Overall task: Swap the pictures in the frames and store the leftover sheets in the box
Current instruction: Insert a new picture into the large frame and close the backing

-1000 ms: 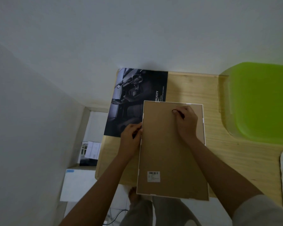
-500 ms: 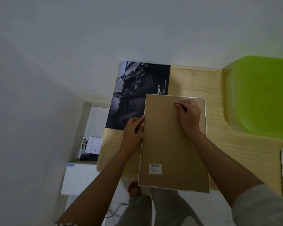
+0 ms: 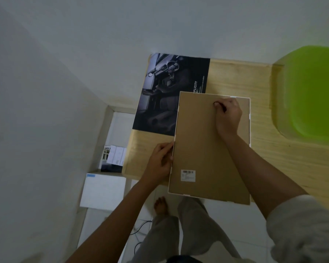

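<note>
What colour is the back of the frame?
The frame back is cardboard brown, seen in head view.

Frame back (image 3: 203,149): matt brown board, smooth.
Frame rim (image 3: 249,122): white, smooth.
Label (image 3: 188,175): white printed paper.
Poster (image 3: 163,95): dark paper, faint sheen.
Bench (image 3: 245,76): pale grained wood, matt.
Box (image 3: 311,92): translucent green plastic, glossy.
Trousers (image 3: 194,234): grey cloth.

The rectangular white-rimmed picture frame (image 3: 211,149) shows a plain brown cardboard back with a white barcode sticker (image 3: 188,175). Left of the frame is a black-and-grey glossy poster (image 3: 165,95) with white lettering, right of it a lime-green plastic box (image 3: 310,92), and beneath it a pale wood-grain tabletop (image 3: 235,76).
</note>
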